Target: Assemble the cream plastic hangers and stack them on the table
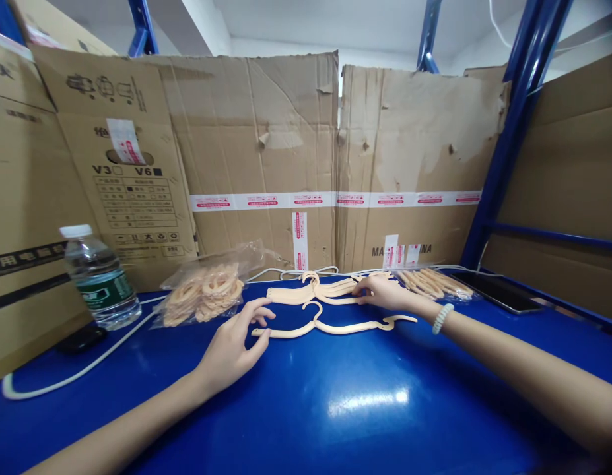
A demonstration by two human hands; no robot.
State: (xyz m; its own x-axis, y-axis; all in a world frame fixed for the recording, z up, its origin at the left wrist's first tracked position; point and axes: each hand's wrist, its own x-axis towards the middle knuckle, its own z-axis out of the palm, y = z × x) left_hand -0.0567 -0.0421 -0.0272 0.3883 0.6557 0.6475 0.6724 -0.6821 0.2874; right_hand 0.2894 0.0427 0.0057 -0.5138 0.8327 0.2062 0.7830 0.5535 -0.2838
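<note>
A single cream-coloured plastic clothes hanger lies flat on the blue table, its hook pointing away from me; a small hooked piece shows at its right end. My left hand is at its left end, fingers apart and curved, thumb close to or touching the tip. Behind it lies a stack of matching hangers with hooks bunched together. My right hand, a beaded band at the wrist, has its fingers closed at the right end of the stack's front hanger; the fingertips partly hide that end.
Left of the hangers are bagged ring-shaped pieces, a water bottle and a small black object. Bagged slim pieces and a dark phone lie right. A white cable crosses the table; cardboard stands behind.
</note>
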